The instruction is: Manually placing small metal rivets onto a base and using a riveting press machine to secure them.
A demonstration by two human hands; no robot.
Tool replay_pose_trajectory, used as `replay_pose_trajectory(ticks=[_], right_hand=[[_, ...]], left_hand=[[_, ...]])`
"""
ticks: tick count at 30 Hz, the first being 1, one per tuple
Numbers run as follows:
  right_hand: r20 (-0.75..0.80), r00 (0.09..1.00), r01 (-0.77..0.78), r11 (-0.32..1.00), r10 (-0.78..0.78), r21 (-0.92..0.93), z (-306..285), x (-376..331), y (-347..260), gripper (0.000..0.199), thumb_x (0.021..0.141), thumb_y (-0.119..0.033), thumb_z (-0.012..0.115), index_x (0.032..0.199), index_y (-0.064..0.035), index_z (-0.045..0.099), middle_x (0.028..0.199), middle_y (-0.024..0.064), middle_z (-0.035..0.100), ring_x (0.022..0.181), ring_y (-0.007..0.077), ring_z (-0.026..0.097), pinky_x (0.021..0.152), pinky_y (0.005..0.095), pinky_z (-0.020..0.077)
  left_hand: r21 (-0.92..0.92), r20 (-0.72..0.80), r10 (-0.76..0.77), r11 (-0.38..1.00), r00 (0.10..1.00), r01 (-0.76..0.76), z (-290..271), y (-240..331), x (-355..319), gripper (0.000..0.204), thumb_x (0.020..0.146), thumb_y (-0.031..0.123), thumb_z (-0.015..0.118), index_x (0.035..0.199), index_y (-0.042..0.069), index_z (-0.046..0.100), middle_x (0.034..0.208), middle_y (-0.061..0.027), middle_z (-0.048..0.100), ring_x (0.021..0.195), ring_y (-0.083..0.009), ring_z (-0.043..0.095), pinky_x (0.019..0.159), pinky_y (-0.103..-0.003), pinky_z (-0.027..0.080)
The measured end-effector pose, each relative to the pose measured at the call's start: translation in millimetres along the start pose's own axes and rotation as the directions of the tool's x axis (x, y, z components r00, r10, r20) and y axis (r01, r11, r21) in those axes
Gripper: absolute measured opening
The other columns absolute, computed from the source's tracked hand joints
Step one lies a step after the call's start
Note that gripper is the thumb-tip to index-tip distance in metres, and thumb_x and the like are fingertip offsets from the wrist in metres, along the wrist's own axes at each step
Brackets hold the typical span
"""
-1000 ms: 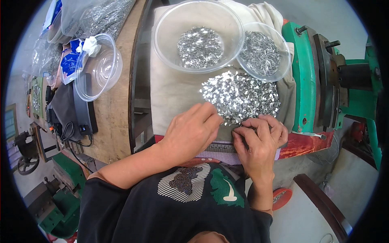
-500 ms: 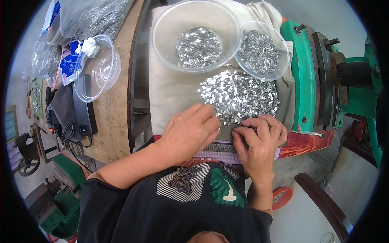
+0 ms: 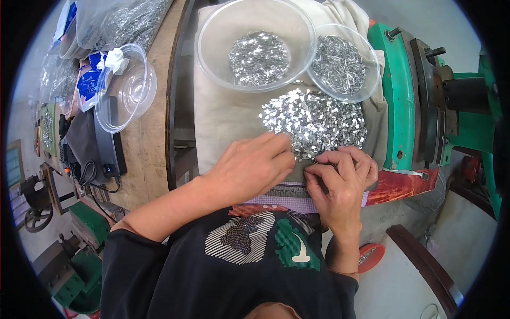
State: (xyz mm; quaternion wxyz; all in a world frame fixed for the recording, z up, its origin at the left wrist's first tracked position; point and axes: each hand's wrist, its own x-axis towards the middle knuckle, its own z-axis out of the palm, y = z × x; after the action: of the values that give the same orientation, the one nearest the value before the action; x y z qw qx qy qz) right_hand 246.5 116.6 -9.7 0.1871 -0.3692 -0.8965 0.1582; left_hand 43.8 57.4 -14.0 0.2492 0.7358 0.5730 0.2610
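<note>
A heap of small shiny metal pieces (image 3: 319, 119) lies on the beige cloth (image 3: 218, 114). At the heap's near left edge my left hand (image 3: 252, 164) is closed, fingers curled down; its fingertips are hidden. My right hand (image 3: 342, 181) rests by the near right edge with thumb and forefinger bent together. Whatever sits between the fingers of either hand is too small or covered. Just below the hands runs a grey ridged strip (image 3: 289, 191), partly covered by them. Beyond the heap stand a large clear tub (image 3: 207, 64) of flat metal bits and a smaller clear tub (image 3: 374, 80) of thin metal pins.
Green machinery (image 3: 385, 101) borders the cloth on the right. To the left, a wooden table (image 3: 151, 143) carries an empty clear tub (image 3: 146, 98), a black device with a cable (image 3: 110, 154) and a bag of metal parts (image 3: 130, 26). A red bowl (image 3: 378, 258) sits low at right.
My left hand has shifted slightly up and to the right, its fingers now curled further at the heap's edge. The right hand stays nearly where it was.
</note>
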Motion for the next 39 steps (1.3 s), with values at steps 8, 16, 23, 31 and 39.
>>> replay_pose_trajectory(ticks=[8, 16, 23, 31, 39], right_hand=[[0.044, 0.999, -0.023, 0.991, 0.017, 0.131, -18, -15, 10, 0.016, 0.067, -0.016, 0.083, 0.079, -0.0180, 0.073, 0.101, -0.0069, 0.065, 0.113, 0.0253, 0.052, 0.097, 0.0458, 0.0267], [0.099, 0.994, 0.025, 0.992, -0.037, 0.122, -17, -23, 3, 0.016, 0.068, -0.016, 0.083, 0.080, -0.0174, 0.073, 0.102, -0.0066, 0.065, 0.113, 0.0256, 0.052, 0.097, 0.0486, 0.0279], [0.115, 0.992, 0.046, 0.995, -0.057, 0.094, -20, -22, 3, 0.015, 0.069, -0.017, 0.082, 0.083, -0.0180, 0.075, 0.102, -0.0067, 0.065, 0.112, 0.0244, 0.053, 0.099, 0.0491, 0.0279], [-0.030, 0.999, 0.036, 0.998, -0.035, 0.043, -4, 0, 6, 0.018, 0.070, -0.015, 0.081, 0.087, -0.0180, 0.076, 0.098, -0.0049, 0.063, 0.103, 0.0230, 0.056, 0.093, 0.0445, 0.0309], [-0.004, 0.992, 0.125, 0.992, -0.125, -0.025, 4, 17, 2, 0.015, 0.071, -0.017, 0.079, 0.086, -0.0171, 0.075, 0.096, -0.0045, 0.062, 0.103, 0.0216, 0.055, 0.096, 0.0447, 0.0322]], left_hand=[[-0.051, -0.077, 0.052, 0.997, 0.996, -0.056, 17, 25, -14, 0.016, 0.077, 0.015, 0.077, 0.080, 0.007, 0.064, 0.091, -0.0035, 0.059, 0.080, -0.0230, 0.061, 0.066, -0.036, 0.051], [0.058, -0.054, 0.039, 0.998, 0.998, -0.036, 24, 30, -15, 0.016, 0.077, 0.016, 0.076, 0.082, 0.007, 0.063, 0.090, -0.0038, 0.058, 0.081, -0.0229, 0.058, 0.070, -0.036, 0.049], [-0.018, -0.071, 0.010, 1.000, 0.997, -0.011, 20, 30, -16, 0.017, 0.075, 0.013, 0.077, 0.084, 0.007, 0.063, 0.089, -0.0049, 0.058, 0.081, -0.0245, 0.059, 0.068, -0.038, 0.050], [0.047, -0.129, -0.008, 0.999, 0.992, 0.014, 7, 2, -6, 0.020, 0.074, 0.002, 0.076, 0.092, 0.005, 0.068, 0.090, -0.0063, 0.059, 0.081, -0.0266, 0.063, 0.067, -0.038, 0.052], [0.062, -0.150, 0.013, 0.998, 0.989, -0.004, 4, -2, 0, 0.009, 0.079, 0.008, 0.069, 0.084, 0.004, 0.062, 0.087, -0.0073, 0.053, 0.081, -0.0250, 0.059, 0.066, -0.038, 0.052]])
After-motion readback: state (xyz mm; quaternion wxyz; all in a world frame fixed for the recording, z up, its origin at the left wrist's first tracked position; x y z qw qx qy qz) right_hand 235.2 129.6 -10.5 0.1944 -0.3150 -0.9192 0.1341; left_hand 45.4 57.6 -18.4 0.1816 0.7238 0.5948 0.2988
